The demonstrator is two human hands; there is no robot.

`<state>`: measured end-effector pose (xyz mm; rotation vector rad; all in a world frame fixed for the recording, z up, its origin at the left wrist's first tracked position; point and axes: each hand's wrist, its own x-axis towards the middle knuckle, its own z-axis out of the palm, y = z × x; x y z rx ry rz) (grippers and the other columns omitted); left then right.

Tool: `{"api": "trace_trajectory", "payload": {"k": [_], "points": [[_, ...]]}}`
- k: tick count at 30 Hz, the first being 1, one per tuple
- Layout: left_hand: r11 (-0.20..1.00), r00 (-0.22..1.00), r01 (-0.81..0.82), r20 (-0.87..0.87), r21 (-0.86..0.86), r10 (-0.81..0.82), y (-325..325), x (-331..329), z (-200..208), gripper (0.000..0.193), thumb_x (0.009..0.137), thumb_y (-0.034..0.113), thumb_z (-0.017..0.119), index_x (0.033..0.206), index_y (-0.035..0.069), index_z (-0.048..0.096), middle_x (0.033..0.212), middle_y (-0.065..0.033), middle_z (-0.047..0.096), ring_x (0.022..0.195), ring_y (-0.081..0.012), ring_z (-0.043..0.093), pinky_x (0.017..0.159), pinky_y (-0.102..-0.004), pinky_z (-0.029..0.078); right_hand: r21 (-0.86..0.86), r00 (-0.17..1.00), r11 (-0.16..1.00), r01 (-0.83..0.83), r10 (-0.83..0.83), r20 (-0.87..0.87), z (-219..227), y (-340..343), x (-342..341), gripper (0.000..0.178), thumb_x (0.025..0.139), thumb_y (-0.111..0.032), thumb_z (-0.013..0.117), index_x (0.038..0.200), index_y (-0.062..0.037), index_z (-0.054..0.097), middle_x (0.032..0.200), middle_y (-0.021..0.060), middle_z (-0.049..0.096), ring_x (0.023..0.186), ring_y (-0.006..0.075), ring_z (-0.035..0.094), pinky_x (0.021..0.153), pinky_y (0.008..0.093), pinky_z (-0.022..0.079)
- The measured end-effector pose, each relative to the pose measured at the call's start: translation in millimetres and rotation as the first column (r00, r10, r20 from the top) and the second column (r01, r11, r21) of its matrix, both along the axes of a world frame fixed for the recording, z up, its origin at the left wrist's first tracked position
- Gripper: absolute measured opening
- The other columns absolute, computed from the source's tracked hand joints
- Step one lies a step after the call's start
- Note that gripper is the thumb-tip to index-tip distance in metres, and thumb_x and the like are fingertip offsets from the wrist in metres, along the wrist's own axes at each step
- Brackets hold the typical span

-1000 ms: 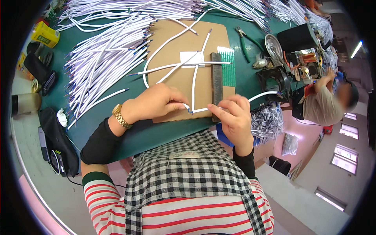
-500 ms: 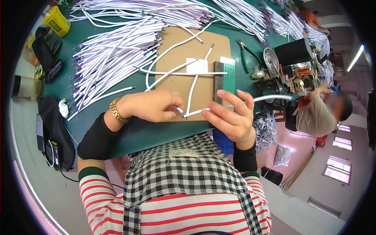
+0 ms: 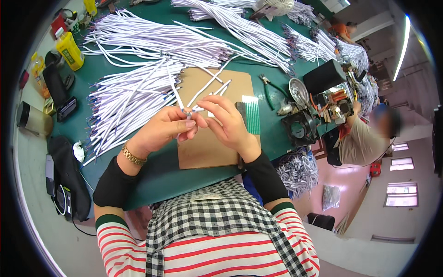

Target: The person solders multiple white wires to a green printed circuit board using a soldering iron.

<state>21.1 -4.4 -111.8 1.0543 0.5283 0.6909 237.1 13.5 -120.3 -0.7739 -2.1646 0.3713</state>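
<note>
Both hands meet above the cardboard sheet (image 3: 207, 150), elbows bent and forearms angled inward. Palm turned partly up, the left hand (image 3: 168, 127) pinches a white cable (image 3: 176, 92) near its end between thumb and fingers; the cable rises from this grip toward the heaped cables beyond. Opposite, the right hand (image 3: 230, 121) has its fingers spread and lightly curved, tips close to the same joint of cable ends; whether they grip it cannot be told. One gold wristwatch (image 3: 134, 154) circles the left wrist, and black sleeves cover both forearms.

Underneath lies a green tabletop (image 3: 180, 187), the cardboard at its near edge. To the right, a pink floor (image 3: 318, 177) carries one clear plastic bag (image 3: 331, 197), and light-coloured walls hold windows.

Two large heaps of white cables, a nearer one (image 3: 131, 99) and a farther one (image 3: 157, 39), spread at the left, with more bundles beyond. One pair of green-handled pliers (image 3: 265, 81), one metal dish (image 3: 299, 91) and one black cylindrical container (image 3: 325, 76) stand or lie right of the cardboard. Two other people are visible: one in a beige shirt (image 3: 364, 141), another in orange (image 3: 340, 30) farther off.
</note>
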Motion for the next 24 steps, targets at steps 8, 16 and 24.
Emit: {"api": "trace_trajectory", "payload": {"k": [8, 16, 24], "points": [[0.981, 0.913, -0.186, 0.362, -0.047, 0.19, 2.0, -6.7, 1.4, 0.029, 0.093, 0.024, 0.059, 0.113, 0.003, 0.059, 0.079, -0.0069, 0.063, 0.058, -0.0074, 0.051, 0.054, -0.0182, 0.041, -0.1, 0.996, 0.991, -0.094, 0.094, -0.004, 15.3, 36.4, 13.4, 0.026, 0.078, 0.003, 0.064, 0.103, -0.0052, 0.067, 0.083, 0.0083, 0.061, 0.072, 0.0235, 0.06, 0.062, 0.0317, 0.047], [0.863, 0.861, -0.494, 0.197, 0.11, 0.468, -8.3, -5.0, 23.0, 0.022, 0.091, 0.019, 0.062, 0.091, -0.003, 0.065, 0.078, -0.0096, 0.067, 0.065, -0.0117, 0.061, 0.062, -0.0222, 0.05, 0.505, 0.993, 0.863, 0.014, -0.071, 0.095, 72.3, 5.2, 39.4, 0.025, 0.066, -0.001, 0.064, 0.089, -0.0084, 0.072, 0.079, 0.0047, 0.066, 0.064, 0.0188, 0.062, 0.054, 0.0269, 0.044], [0.967, 0.966, -0.239, -0.122, -0.088, 0.228, -5.5, 60.6, 6.8, 0.016, 0.09, 0.014, 0.062, 0.092, -0.002, 0.063, 0.076, -0.0087, 0.067, 0.059, -0.0123, 0.064, 0.055, -0.0217, 0.051, 0.606, 0.876, 0.742, 0.289, -0.46, 0.145, 43.9, -74.2, 100.8, 0.022, 0.068, -0.003, 0.066, 0.089, -0.008, 0.072, 0.084, 0.0054, 0.065, 0.079, 0.0215, 0.067, 0.057, 0.0289, 0.046]]}}
